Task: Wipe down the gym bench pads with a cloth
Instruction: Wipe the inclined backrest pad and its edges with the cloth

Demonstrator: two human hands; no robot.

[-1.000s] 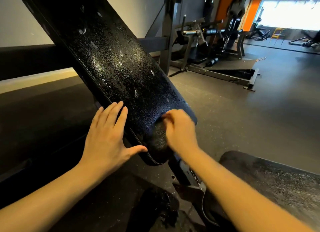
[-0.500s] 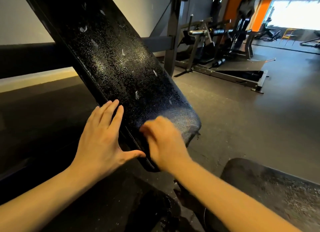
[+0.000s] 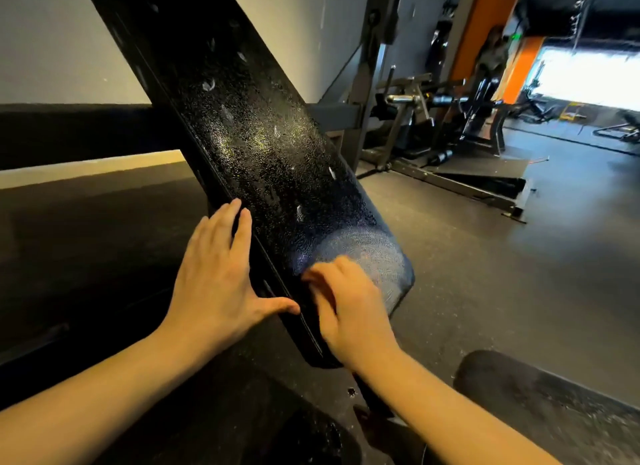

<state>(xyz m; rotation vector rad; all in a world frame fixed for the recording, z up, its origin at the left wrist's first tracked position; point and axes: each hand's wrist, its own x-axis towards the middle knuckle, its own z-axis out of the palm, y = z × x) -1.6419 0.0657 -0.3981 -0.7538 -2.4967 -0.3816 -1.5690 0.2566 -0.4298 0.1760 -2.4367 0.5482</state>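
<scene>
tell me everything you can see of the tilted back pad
The back pad is long, black, vinyl-like, steeply tilted, rounded lower end nearest. Droplets speckle it; a hazy smeared patch marks that end. The left hand rests flat on its left edge; the blurred right hand touches the lower end.

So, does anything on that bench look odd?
The tilted back pad is speckled all over with wet droplets, apart from a hazy, smeared wiped patch at its lower end, beside the blurred right hand.
</scene>
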